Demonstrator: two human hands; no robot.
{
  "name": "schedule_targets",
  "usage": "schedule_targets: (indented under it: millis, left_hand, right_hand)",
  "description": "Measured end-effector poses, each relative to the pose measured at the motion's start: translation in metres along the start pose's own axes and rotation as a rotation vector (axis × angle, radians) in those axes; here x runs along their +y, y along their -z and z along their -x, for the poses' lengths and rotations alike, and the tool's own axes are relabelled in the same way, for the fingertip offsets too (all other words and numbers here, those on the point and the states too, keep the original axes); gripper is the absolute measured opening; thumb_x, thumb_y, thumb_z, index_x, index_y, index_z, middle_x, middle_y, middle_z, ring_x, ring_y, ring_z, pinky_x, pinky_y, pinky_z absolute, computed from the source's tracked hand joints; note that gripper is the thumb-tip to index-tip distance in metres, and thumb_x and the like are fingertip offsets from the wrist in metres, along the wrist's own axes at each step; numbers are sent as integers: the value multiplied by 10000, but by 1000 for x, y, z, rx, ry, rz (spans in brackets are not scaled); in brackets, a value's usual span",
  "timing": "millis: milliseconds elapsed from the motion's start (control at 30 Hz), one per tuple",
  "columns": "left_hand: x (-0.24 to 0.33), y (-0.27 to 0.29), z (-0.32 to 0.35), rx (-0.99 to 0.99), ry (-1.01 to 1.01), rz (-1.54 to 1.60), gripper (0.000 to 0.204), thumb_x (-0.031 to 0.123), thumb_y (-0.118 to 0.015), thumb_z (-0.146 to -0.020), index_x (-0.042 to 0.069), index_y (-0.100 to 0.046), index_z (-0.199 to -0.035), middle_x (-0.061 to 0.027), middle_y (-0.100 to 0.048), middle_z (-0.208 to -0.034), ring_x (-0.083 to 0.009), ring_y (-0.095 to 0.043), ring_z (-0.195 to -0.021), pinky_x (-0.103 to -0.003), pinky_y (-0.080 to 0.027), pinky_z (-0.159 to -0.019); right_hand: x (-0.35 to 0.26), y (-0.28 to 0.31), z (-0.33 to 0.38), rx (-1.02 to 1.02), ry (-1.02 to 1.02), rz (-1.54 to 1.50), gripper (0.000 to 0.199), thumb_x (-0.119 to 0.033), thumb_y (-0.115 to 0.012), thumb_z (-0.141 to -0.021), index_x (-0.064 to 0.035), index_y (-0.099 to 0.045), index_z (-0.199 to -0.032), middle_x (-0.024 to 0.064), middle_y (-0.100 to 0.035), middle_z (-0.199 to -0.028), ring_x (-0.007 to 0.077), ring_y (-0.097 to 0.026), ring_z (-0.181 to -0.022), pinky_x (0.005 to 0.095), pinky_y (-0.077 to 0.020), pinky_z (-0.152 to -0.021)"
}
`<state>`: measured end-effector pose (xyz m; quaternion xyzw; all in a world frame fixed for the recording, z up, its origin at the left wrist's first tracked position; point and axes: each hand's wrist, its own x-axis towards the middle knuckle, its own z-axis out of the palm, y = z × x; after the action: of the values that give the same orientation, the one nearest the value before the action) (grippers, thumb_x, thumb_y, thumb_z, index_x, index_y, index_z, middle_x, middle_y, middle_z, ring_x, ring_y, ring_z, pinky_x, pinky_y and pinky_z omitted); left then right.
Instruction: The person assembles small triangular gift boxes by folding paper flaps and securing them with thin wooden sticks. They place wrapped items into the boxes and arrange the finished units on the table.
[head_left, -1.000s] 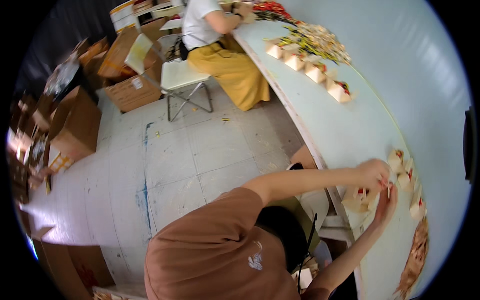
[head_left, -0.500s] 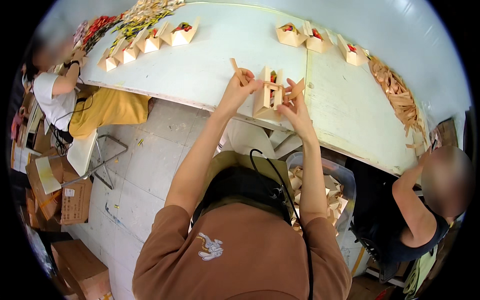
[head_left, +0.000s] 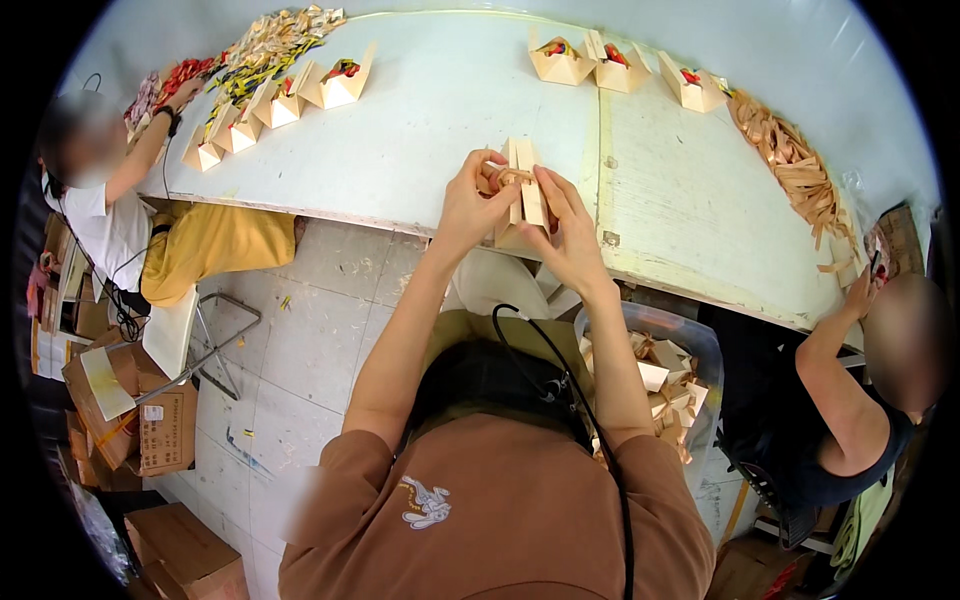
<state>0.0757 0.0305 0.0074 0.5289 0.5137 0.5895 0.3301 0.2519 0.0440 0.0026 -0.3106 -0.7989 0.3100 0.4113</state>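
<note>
The small tan paper box [head_left: 522, 195] is pinched upright between both hands at the near edge of the white table [head_left: 420, 120], its flat panels pressed together so that it stands just beyond the fingertips and partly behind them. The left hand [head_left: 470, 205] closes its thumb and forefinger on the box's left side, where a thin gold ribbon [head_left: 500, 176] loops out at the top; the right hand [head_left: 565, 225] clamps the right panel with its fingers laid flat along it. The grip looks light and high on the box, so I judge the ribbon could slip out of the left fingertips, or the folded panels could spring apart or crease if the two hands squeeze unevenly. Below the right wrist a clear plastic bin [head_left: 690, 345] holds more folded boxes with ribbon. Beyond the fingers, farther across the table, three open filled boxes [head_left: 620, 65] stand in a row, with a heap of gold ribbon strips [head_left: 795, 170] to their right. Well off to the left, a second row of boxes [head_left: 275, 100] stands near a seated person's hand [head_left: 185, 92].
</note>
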Motion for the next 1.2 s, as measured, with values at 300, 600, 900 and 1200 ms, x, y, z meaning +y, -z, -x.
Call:
schedule_targets:
  millis: [300, 600, 900, 1200]
  left_hand:
    - [-4, -1, 6, 12, -101, 86, 273, 141, -706, -855, -19, -633, -1063, -26, -614, -798, -80, -548, -739, -232, -473, -684]
    - [-9, 13, 1, -72, -99, -101, 253, 49, -602, -894, -32, -699, -1114, -59, -720, -934, -102, -607, -854, -245, -488, -797]
    - [8, 41, 7, -105, -99, -347, 339, -49, -553, -709, 7, -748, -981, -156, -672, -796, -262, -601, -689, -323, -474, -668]
    - [-26, 29, 16, 81, -375, -444, 145, 16, -603, -827, -3, -673, -953, -99, -617, -916, -229, -571, -741, -314, -470, -705]
  right_hand:
    - [-7, -6, -4, -28, 63, 314, 452, -259, -466, -1009, -73, -460, -1421, 246, -399, -1468, 417, -473, -1270, 448, -418, -1043]
    - [2, 12, -18, -113, -33, 21, 411, -241, -426, -1029, -56, -525, -1383, 195, -505, -1420, 343, -540, -1208, 391, -427, -1022]
    - [6, 34, -28, -75, 206, 578, 308, -176, -559, -951, -34, -678, -1196, 109, -585, -861, 278, -535, -844, 380, -453, -802]
    - [28, 11, -13, 168, 175, 637, 328, -262, -654, -888, -45, -716, -1126, 79, -553, -826, 252, -513, -825, 373, -409, -803]
